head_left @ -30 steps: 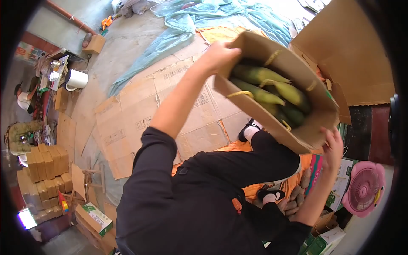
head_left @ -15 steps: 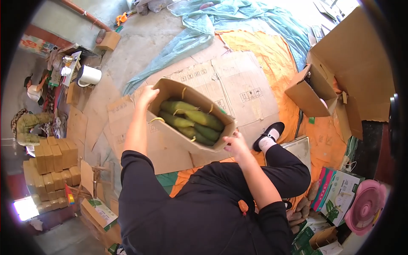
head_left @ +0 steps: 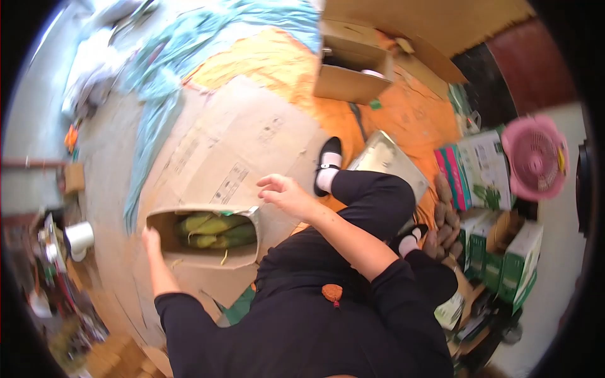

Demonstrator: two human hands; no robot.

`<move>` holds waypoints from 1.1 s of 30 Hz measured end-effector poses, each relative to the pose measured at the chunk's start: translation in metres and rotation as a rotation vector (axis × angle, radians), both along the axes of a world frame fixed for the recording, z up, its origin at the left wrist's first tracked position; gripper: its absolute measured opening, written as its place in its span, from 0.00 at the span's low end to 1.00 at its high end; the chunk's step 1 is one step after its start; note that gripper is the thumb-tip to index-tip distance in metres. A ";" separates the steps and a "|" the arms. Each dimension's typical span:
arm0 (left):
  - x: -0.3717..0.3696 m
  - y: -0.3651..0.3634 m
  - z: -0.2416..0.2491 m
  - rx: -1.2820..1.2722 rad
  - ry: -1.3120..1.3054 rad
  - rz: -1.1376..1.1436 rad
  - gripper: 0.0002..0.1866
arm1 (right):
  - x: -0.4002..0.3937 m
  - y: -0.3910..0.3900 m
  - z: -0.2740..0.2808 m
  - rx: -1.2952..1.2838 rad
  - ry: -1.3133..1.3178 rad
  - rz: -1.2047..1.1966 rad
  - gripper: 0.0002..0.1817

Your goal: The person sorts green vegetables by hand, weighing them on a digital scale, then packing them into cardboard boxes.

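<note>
A brown cardboard box (head_left: 208,257) full of green-yellow mangoes (head_left: 214,230) rests low on my left, on flattened cardboard. My left hand (head_left: 151,240) grips its left end wall. My right hand (head_left: 283,194) hovers just right of the box's rim, fingers spread, holding nothing. My black-trousered legs stretch out to the right.
Flattened cardboard sheets (head_left: 239,145) and an orange cloth (head_left: 416,113) cover the floor. An open brown box (head_left: 353,69) stands ahead. Printed green-and-white cartons (head_left: 491,170) and a pink fan (head_left: 535,157) sit at right. A white cup (head_left: 79,238) is at far left.
The box of mangoes has come down from in front of me to the floor at my left. My right hand has let go of it. My head has turned left.
</note>
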State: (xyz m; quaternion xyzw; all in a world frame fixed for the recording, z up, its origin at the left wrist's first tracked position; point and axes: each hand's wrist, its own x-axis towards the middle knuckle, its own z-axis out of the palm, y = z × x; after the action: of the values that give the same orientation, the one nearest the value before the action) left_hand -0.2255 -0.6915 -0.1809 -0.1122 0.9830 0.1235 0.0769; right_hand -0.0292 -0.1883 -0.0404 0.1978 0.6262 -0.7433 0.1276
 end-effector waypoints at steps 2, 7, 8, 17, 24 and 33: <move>-0.005 -0.013 -0.013 -0.115 0.102 -0.178 0.14 | 0.009 0.026 0.013 0.063 0.155 -0.009 0.17; -0.053 0.038 0.006 -0.162 0.000 -0.330 0.17 | 0.088 0.129 0.079 0.316 0.302 -0.352 0.13; -0.062 0.074 0.009 -0.129 0.026 -0.380 0.16 | 0.106 0.145 0.086 0.320 0.308 -0.445 0.13; -0.115 0.247 0.060 0.137 0.225 -0.644 0.16 | 0.286 0.210 0.073 0.397 0.151 -0.895 0.14; -0.097 0.334 0.143 0.335 0.369 -0.710 0.15 | 0.386 0.203 0.088 0.418 0.096 -1.058 0.14; 0.130 0.621 0.212 0.745 -0.063 -1.279 0.18 | 0.551 0.183 0.065 1.093 -0.510 -1.390 0.13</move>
State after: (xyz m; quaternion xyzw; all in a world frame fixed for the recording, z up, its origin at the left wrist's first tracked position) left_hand -0.0953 -0.0709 0.0312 0.5123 0.7466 0.3768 0.1951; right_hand 0.5214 -0.0048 0.0246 0.7203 0.5837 -0.1872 -0.3248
